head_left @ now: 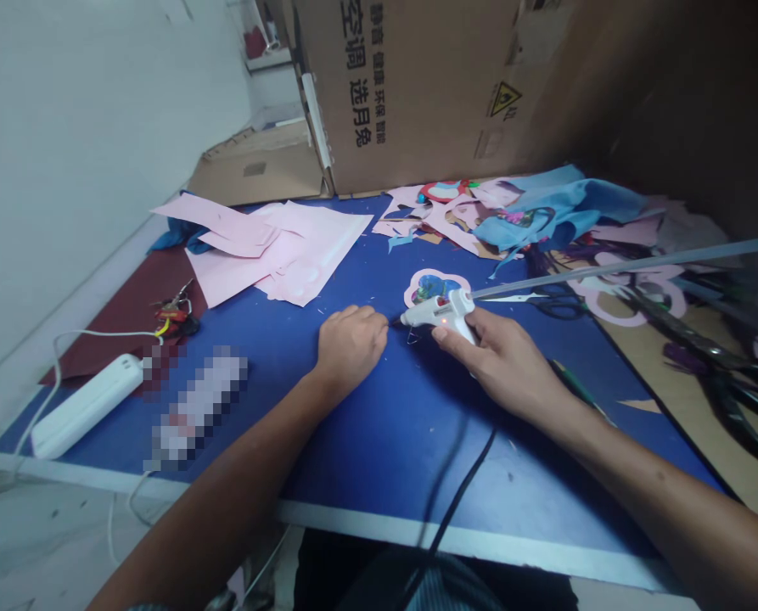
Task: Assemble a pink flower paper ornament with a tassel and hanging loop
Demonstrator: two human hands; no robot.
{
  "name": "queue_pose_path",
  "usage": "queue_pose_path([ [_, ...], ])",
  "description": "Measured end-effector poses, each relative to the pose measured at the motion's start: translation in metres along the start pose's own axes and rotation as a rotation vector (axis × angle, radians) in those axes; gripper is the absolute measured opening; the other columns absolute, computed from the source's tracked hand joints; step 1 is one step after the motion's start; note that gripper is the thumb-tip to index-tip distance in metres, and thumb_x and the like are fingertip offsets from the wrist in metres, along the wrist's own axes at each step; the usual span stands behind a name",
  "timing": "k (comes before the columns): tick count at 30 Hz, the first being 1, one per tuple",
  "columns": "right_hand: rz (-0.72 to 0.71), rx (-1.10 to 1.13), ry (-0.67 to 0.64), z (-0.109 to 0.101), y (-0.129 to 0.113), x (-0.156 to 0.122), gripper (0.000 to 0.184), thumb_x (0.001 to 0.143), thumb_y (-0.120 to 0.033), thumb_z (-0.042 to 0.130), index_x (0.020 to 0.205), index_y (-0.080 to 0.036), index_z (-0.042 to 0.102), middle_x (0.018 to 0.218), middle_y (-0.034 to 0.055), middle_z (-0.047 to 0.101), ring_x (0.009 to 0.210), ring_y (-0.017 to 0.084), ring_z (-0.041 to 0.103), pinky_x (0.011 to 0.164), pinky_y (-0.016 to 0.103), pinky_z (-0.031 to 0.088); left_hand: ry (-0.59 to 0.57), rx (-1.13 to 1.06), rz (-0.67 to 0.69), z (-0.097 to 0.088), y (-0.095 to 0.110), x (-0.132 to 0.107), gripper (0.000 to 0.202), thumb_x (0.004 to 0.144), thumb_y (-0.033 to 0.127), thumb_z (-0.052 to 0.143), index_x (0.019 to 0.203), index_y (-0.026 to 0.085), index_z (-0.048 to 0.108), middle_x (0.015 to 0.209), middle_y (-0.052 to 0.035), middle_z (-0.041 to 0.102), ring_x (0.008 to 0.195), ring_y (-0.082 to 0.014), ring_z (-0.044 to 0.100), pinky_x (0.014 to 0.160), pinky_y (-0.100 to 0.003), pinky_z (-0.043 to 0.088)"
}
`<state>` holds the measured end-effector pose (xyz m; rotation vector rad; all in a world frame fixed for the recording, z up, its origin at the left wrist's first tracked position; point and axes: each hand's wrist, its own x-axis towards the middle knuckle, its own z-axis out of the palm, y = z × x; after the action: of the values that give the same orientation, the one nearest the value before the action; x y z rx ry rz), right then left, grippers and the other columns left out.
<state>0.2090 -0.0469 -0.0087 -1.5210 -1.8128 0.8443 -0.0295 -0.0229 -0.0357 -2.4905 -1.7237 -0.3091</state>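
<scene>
My right hand (506,361) is wrapped round the grip of a white glue gun (439,316), whose small orange light is lit. A long translucent glue stick (608,270) runs out of its back to the right. The nozzle points left at my left hand (351,346), which is closed in a loose fist above the blue mat. A small dark tip shows between that hand and the nozzle; what the fingers hold is hidden. Just behind the gun lies a pink flower-shaped piece (409,293) with a blue patterned centre, partly covered by the gun.
Pink sheets (315,242) lie at the back left, pink and blue scraps (544,212) at the back right. Large black scissors (722,365) rest at right. A white power strip (89,407) is at left. A cardboard box (429,93) stands behind. The gun's black cord (464,488) crosses the front edge.
</scene>
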Motion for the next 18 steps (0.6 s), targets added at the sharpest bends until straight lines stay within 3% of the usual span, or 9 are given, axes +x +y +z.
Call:
queue_pose_path([
  [3,-0.006,-0.009,0.016,-0.0011,0.0,-0.0009,0.05,0.097,-0.069,0.061,0.074,-0.024,0.055,0.066,-0.0002,0.054,0.062,0.018,0.045,0.059,0.033,0.029,0.002,-0.009,-0.005,0.0003,-0.0002,0.0003,0.024,0.106,0.024,0.058,0.095,0.024,0.08,0.097,-0.005,0.079,0.094,-0.0236,0.068,0.08,-0.038,0.047],
  [9,-0.017,0.024,-0.027,0.0018,-0.0005,-0.0008,0.045,0.099,-0.064,0.059,0.083,-0.022,0.063,0.069,-0.0004,0.056,0.064,0.018,0.046,0.06,0.032,0.031,-0.001,-0.01,-0.011,-0.0008,0.0012,0.0011,0.025,0.107,0.025,0.057,0.097,0.024,0.08,0.1,-0.0043,0.081,0.096,-0.0241,0.07,0.082,-0.039,0.047],
  [18,-0.007,0.007,-0.017,0.0045,-0.0009,0.0008,0.046,0.097,-0.065,0.059,0.077,-0.023,0.058,0.068,0.0001,0.056,0.063,0.018,0.046,0.06,0.033,0.03,-0.029,-0.008,-0.009,-0.0027,0.0013,0.0012,0.027,0.108,0.025,0.055,0.098,0.024,0.08,0.102,-0.0052,0.081,0.097,-0.024,0.07,0.083,-0.038,0.046],
])
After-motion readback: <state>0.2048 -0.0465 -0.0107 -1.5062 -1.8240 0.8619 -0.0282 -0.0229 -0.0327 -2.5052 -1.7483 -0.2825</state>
